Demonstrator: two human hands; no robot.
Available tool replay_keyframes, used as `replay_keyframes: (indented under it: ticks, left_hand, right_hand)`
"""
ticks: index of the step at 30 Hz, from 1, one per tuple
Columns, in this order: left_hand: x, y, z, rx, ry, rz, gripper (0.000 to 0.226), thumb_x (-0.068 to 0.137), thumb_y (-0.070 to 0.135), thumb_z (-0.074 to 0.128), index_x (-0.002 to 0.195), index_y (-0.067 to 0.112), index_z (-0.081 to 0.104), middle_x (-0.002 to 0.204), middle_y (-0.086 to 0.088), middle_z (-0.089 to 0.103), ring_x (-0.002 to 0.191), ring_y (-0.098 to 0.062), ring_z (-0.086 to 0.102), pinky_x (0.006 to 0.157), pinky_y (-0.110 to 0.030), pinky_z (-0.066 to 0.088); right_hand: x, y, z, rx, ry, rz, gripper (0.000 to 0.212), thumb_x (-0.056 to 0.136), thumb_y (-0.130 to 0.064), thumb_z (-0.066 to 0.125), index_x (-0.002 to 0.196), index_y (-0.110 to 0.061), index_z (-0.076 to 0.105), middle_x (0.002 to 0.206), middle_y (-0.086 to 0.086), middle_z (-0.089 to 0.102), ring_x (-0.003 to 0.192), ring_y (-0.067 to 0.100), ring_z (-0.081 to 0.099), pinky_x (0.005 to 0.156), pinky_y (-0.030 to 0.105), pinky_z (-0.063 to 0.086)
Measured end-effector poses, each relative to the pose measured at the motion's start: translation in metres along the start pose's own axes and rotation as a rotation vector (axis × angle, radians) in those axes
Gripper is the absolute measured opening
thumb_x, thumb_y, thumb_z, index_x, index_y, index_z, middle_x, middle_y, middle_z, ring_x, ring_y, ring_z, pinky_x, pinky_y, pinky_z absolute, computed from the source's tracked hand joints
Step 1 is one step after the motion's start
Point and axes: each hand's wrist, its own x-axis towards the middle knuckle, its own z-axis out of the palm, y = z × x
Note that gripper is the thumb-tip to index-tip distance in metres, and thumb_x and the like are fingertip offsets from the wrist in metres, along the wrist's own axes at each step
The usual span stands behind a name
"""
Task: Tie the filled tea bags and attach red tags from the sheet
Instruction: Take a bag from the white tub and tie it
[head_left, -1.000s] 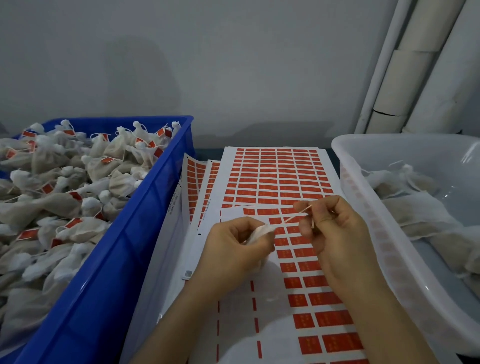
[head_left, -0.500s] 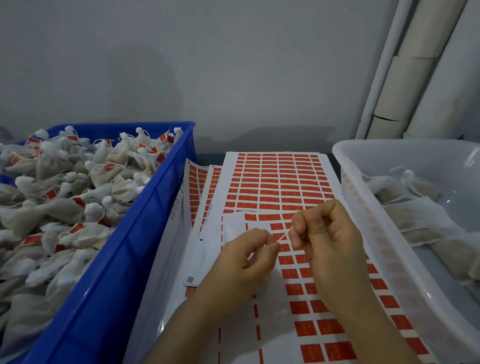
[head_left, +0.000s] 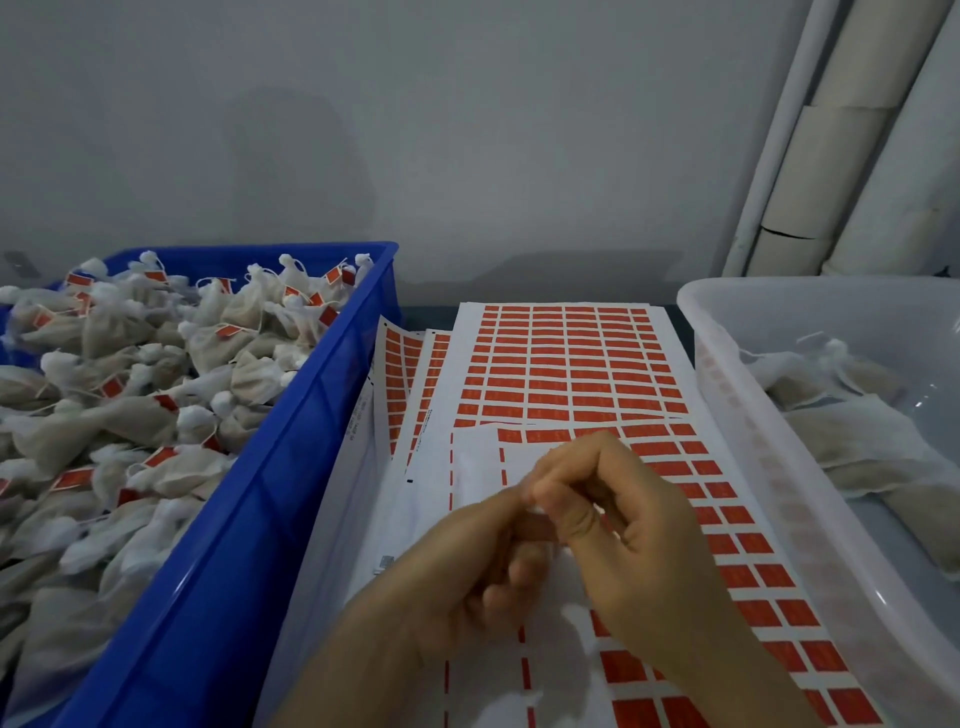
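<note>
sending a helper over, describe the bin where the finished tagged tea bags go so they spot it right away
Start at the sheets of red tags in the middle; the blue bin sits directly left of them. It is heaped with tied tea bags carrying red tags, unlike the clear bin on the right, whose few bags have none.

Head-worn view, facing forward and down

One wide-angle camera looks close over both hands at the tag sheets (head_left: 566, 364), between the blue crate (head_left: 291, 467) on its left and clear tub (head_left: 727, 395) on its right, wall behind.

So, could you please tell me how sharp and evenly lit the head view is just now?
Head view: dim, flat light; both hands, left hand and right hand, motion-blurred at the fingertips; wide-angle bending of the blue crate rim; slight glare on the clear bin.
</note>
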Motion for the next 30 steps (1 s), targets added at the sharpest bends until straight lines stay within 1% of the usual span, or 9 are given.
replay_keyframes:
  ticks: [3,6,8,10,13,15,18,24,30]
  left_hand:
    - [-0.013,0.003,-0.015,-0.244,-0.162,-0.033,0.031,0.088,0.040,0.056,0.083,0.010,0.063,0.048,0.001,0.046,0.034,-0.007,0.040,0.034,-0.013,0.029]
    - [-0.020,0.009,-0.014,-0.389,-0.197,-0.026,0.026,0.078,0.036,0.062,0.080,0.010,0.062,0.043,0.002,0.046,0.030,-0.007,0.039,0.030,-0.012,0.030]
    - [-0.024,0.011,-0.009,-0.143,-0.102,0.020,0.029,0.084,0.040,0.059,0.078,0.011,0.062,0.042,0.002,0.045,0.031,-0.008,0.040,0.033,-0.014,0.033]
    - [-0.025,0.009,-0.006,0.297,0.022,0.132,0.031,0.094,0.038,0.049,0.077,0.013,0.056,0.043,0.004,0.049,0.034,-0.009,0.046,0.039,-0.016,0.037]
    - [-0.027,0.007,-0.004,0.712,-0.056,0.173,0.024,0.094,0.033,0.050,0.076,0.018,0.058,0.050,0.009,0.059,0.042,-0.004,0.052,0.047,-0.016,0.043]
    - [-0.031,0.008,-0.007,0.797,-0.161,0.149,0.017,0.090,0.025,0.055,0.074,0.022,0.059,0.056,0.010,0.059,0.047,-0.002,0.053,0.052,-0.014,0.044]
    - [-0.031,0.010,-0.014,0.886,-0.159,0.184,0.016,0.082,0.015,0.063,0.078,0.030,0.060,0.065,0.010,0.058,0.053,-0.001,0.055,0.060,-0.013,0.046]
    - [-0.019,0.007,-0.023,0.932,-0.046,0.242,0.016,0.080,0.014,0.067,0.082,0.030,0.062,0.058,0.012,0.057,0.050,0.002,0.053,0.057,-0.011,0.046]
    - [-0.008,-0.007,-0.019,1.172,0.270,0.428,0.024,0.087,0.027,0.063,0.073,0.037,0.046,0.071,0.017,0.052,0.063,0.001,0.052,0.051,-0.004,0.036]
  right_hand:
    - [-0.002,-0.001,0.003,0.062,-0.115,0.002,0.012,0.088,-0.035,0.052,0.081,-0.025,0.056,0.076,-0.018,0.061,0.074,0.000,0.061,0.063,0.008,0.046]
    - [-0.001,0.000,0.002,0.091,-0.032,0.074,0.015,0.087,-0.035,0.051,0.079,-0.024,0.056,0.070,-0.014,0.060,0.069,0.004,0.059,0.061,0.011,0.046]
    - [0.000,0.004,-0.001,0.123,0.062,0.139,0.018,0.089,-0.037,0.050,0.078,-0.024,0.056,0.070,-0.012,0.061,0.069,0.006,0.059,0.062,0.011,0.047]
    - [0.002,0.010,-0.004,0.132,0.091,0.194,0.019,0.087,-0.039,0.050,0.077,-0.024,0.056,0.075,-0.014,0.063,0.078,0.006,0.060,0.069,0.011,0.048]
    - [0.002,0.018,-0.004,-0.028,-0.097,0.193,0.013,0.088,-0.034,0.050,0.077,-0.028,0.054,0.099,-0.026,0.058,0.105,-0.005,0.051,0.086,0.004,0.038]
    - [0.000,0.023,-0.002,-0.077,-0.310,0.204,0.015,0.091,-0.026,0.050,0.077,-0.031,0.053,0.114,-0.029,0.054,0.113,-0.011,0.043,0.091,0.004,0.030]
    - [-0.003,0.024,0.002,-0.069,-0.472,0.237,0.023,0.093,-0.020,0.051,0.077,-0.036,0.051,0.104,-0.021,0.059,0.101,-0.008,0.049,0.083,0.004,0.039]
    - [-0.001,0.030,0.005,-0.138,-0.387,0.252,0.019,0.093,-0.022,0.052,0.078,-0.035,0.051,0.098,-0.021,0.054,0.093,-0.006,0.050,0.077,0.007,0.045]
    - [0.000,0.034,0.008,-0.300,-0.355,0.295,0.024,0.093,-0.029,0.051,0.070,-0.035,0.043,0.083,-0.020,0.047,0.086,-0.009,0.046,0.068,0.003,0.038]
